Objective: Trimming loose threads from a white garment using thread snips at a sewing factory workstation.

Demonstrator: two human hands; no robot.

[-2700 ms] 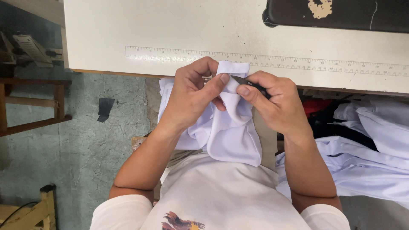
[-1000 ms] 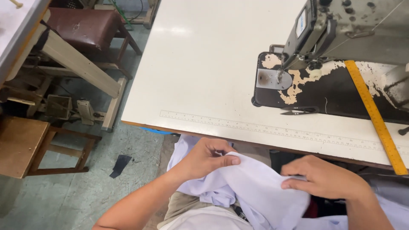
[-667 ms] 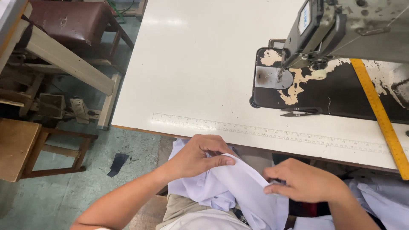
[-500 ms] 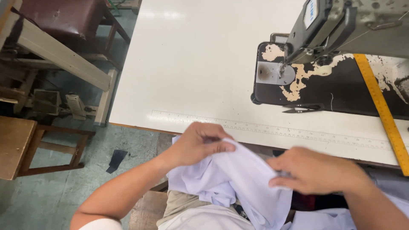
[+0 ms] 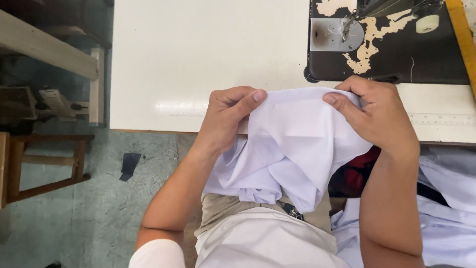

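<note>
Both hands hold a piece of white fabric [image 5: 292, 144] stretched between them just over the near edge of a cream sewing table [image 5: 198, 54]. My left hand [image 5: 225, 116] pinches its upper left edge with thumb on top. My right hand [image 5: 374, 111] grips the upper right edge. The cloth hangs in folds down to my lap. Beyond the hands sits the black bed of a sewing machine [image 5: 386, 44] with its metal needle plate [image 5: 329, 34].
A ruler strip [image 5: 441, 119] runs along the table's front edge, a yellow measuring stick [image 5: 463, 34] at far right. More white garments [image 5: 446, 198] pile at my right side. A wooden bench [image 5: 29, 168] and another table [image 5: 44, 54] stand left on the green floor.
The hands have lifted the white cloth from the lap up to the table edge and spread it between them. The view has tilted down and closer.
</note>
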